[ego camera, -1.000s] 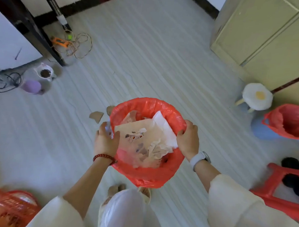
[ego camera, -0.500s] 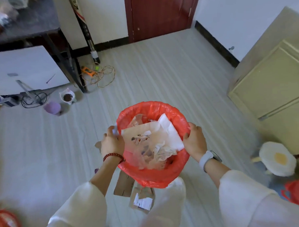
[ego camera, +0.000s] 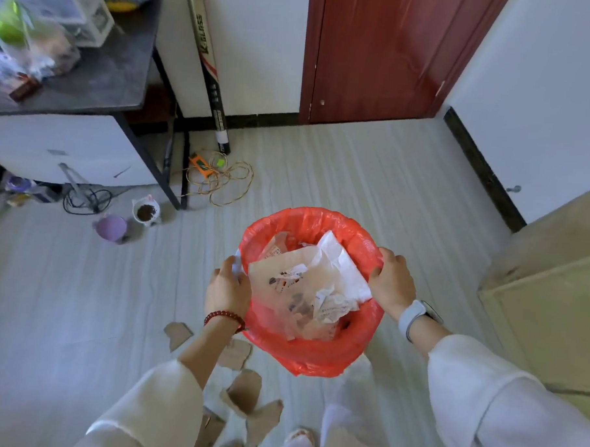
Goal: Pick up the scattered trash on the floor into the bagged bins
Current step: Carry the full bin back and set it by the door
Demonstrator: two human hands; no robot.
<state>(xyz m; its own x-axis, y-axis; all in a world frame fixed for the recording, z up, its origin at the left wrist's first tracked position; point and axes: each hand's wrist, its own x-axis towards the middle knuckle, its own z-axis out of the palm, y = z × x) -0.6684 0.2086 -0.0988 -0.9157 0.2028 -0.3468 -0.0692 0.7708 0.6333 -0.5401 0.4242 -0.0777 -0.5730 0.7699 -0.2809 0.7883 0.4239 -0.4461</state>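
A person's left hand (ego camera: 228, 289) and right hand (ego camera: 390, 283), fingers curled over opposite rims, hold a red-bagged bin (ego camera: 306, 355) of paper waste above torn cardboard scraps (ego camera: 246, 388) on the floor, apparently carrying it within reach

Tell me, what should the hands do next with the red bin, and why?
Probably set the red-bagged bin down beside the torn cardboard pieces. Both the left hand and right hand grip its rim, so neither is free to pick up scraps.
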